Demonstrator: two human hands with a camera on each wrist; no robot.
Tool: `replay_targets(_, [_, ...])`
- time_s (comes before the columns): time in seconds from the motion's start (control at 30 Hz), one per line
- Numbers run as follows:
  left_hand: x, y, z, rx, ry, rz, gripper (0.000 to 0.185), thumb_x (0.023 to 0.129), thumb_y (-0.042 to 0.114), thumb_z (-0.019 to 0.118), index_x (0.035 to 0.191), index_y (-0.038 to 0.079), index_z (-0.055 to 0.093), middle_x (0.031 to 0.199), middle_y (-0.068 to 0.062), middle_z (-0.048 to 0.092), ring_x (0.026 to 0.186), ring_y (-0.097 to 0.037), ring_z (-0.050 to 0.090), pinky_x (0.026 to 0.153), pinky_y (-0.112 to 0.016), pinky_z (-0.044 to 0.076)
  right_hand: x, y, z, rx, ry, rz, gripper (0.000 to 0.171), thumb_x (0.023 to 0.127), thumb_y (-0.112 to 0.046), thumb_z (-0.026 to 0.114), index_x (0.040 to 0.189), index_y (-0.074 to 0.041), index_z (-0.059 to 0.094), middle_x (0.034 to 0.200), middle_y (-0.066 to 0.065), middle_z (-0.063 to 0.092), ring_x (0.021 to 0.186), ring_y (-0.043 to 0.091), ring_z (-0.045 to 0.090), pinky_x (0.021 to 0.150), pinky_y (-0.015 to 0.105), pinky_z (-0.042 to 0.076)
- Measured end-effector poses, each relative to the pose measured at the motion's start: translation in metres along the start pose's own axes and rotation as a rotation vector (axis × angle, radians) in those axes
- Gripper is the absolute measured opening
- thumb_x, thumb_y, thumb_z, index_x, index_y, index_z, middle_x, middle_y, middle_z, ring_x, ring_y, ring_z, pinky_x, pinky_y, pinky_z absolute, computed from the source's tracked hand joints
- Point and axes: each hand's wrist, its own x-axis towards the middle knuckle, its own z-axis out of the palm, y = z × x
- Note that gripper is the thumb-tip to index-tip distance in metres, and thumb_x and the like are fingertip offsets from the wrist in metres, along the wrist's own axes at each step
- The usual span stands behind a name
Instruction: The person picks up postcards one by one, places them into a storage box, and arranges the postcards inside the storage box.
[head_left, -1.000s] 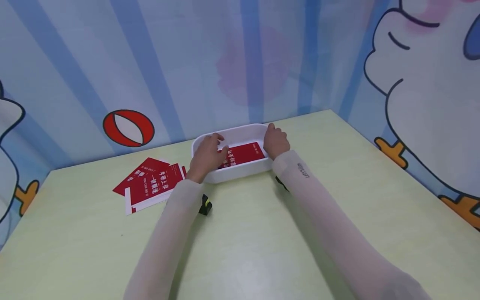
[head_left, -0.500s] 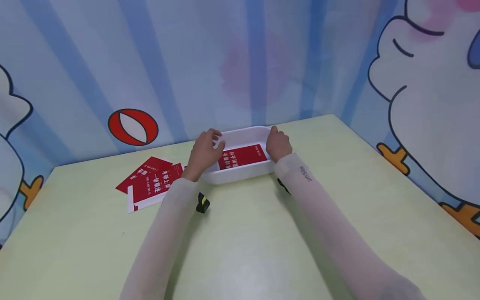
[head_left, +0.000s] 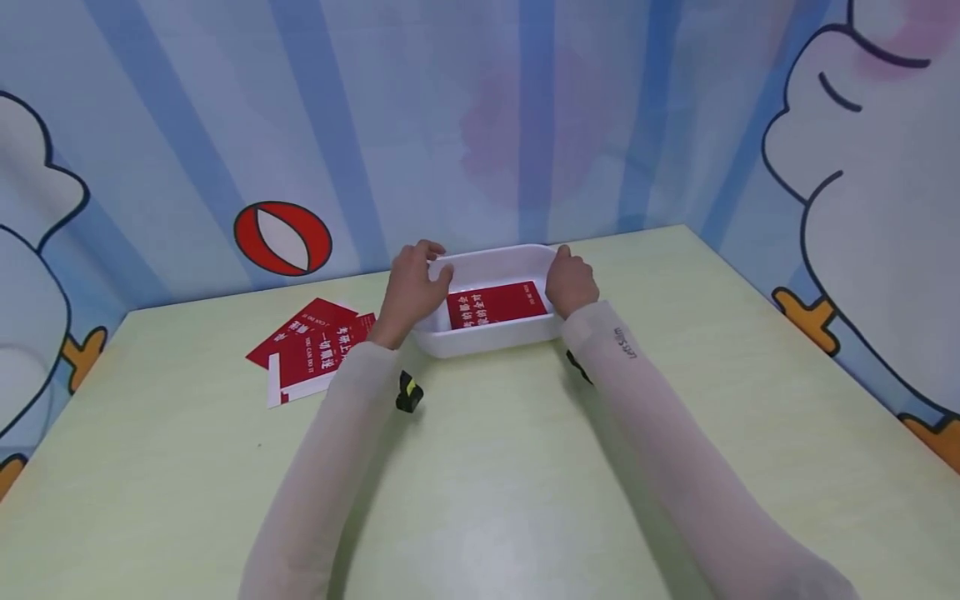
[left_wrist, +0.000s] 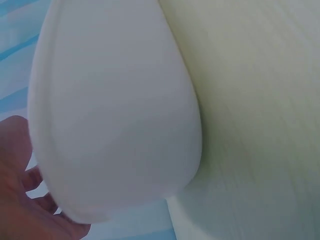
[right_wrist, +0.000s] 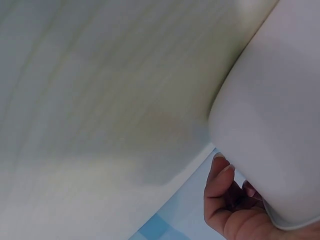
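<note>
A white rectangular tray (head_left: 491, 339) stands on the pale green table near the back wall. A red card with white writing (head_left: 496, 304) lies flat inside it. My left hand (head_left: 411, 288) grips the tray's left end, fingers curled over the rim. At the tray's right end my right hand (head_left: 572, 282) grips it the same way. The left wrist view shows the tray's outer wall (left_wrist: 115, 125) close up, with my palm (left_wrist: 20, 200) at its edge. In the right wrist view my fingers (right_wrist: 225, 195) curl under the tray's corner (right_wrist: 280, 115).
A loose pile of red cards (head_left: 315, 346) lies on the table (head_left: 487, 483) left of the tray. Walls with blue stripes and cartoon drawings close the table at the back and on both sides. Small black camera units sit under both wrists (head_left: 408, 392).
Both hands have stayed on the tray's ends. The tray with the red card has shifted slightly right in view, partly because the head camera has moved.
</note>
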Motion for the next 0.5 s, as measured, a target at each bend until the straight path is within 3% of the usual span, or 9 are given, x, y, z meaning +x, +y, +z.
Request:
replay_targets(0.2, [-0.002, -0.001, -0.008, -0.024, 0.026, -0.031, 0.041, 0.100, 0.026, 0.056, 0.136, 0.008, 0.050, 0.139, -0.018, 0.050, 0.131, -0.032, 0.048, 0.108, -0.049, 0.045, -0.002, 0.001, 0.000, 0.005, 0.022, -0.006, 0.045, 0.104, -0.013, 0.046, 0.144, 0.002, 0.033, 0.135, 0.023, 0.054, 0.127, 0.034, 0.057, 0.102, 0.048, 0.051])
replay_targets(0.5, [-0.008, -0.012, -0.018, -0.011, 0.007, -0.046, 0.044, 0.100, 0.028, 0.055, 0.138, 0.008, 0.048, 0.140, -0.017, 0.049, 0.132, -0.032, 0.048, 0.107, -0.050, 0.047, -0.004, 0.002, 0.003, -0.004, 0.010, 0.001, 0.049, 0.103, -0.013, 0.047, 0.147, 0.001, 0.031, 0.138, 0.022, 0.053, 0.128, 0.034, 0.056, 0.103, 0.047, 0.050])
